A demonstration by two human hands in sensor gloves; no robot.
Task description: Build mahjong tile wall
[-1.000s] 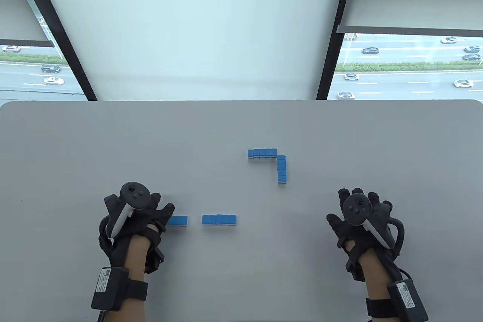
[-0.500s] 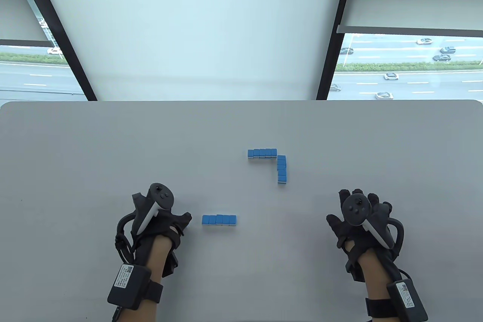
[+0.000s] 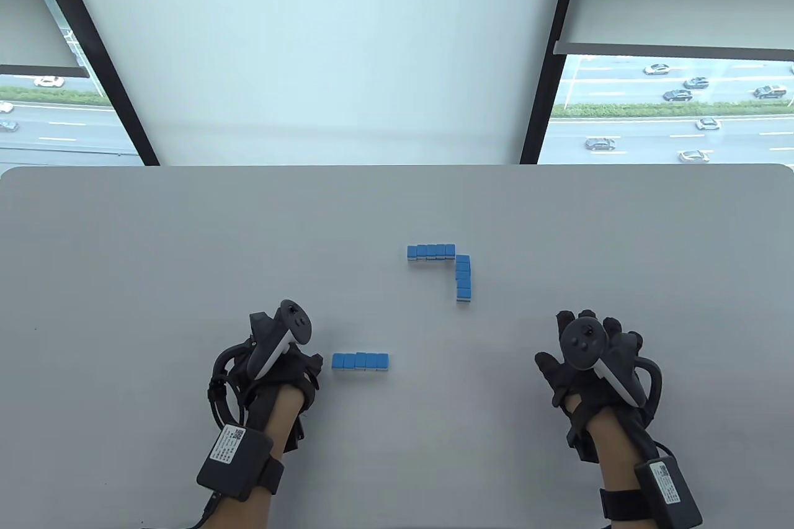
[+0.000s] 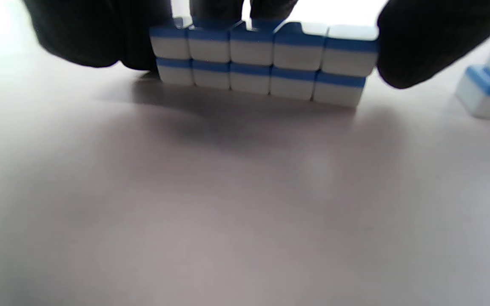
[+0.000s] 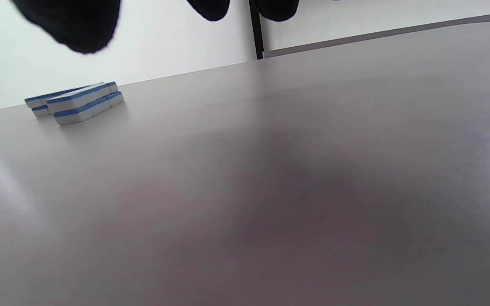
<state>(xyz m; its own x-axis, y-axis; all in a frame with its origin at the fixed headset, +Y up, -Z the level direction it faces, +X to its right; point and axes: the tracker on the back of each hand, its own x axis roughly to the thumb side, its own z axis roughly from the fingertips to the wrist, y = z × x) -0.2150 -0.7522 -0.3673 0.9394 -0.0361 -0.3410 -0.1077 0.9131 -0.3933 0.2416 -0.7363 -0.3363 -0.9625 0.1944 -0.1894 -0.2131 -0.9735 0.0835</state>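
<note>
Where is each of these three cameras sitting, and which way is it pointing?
Table view: above the person, looking down and forward over the grey table to the windows; shows the left hand and right hand, both gloved, with forearms.
Left wrist view: low at table level, facing a two-layer stack of tiles that the left hand's fingertips grip.
Right wrist view: low, looking across bare table to the far tile rows; fingertips hang at top.
Shared: table and right wrist views both show the far rows.

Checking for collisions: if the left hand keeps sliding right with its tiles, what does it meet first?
Probably the short tile row just right of the left hand; the gap between them looks small.
</note>
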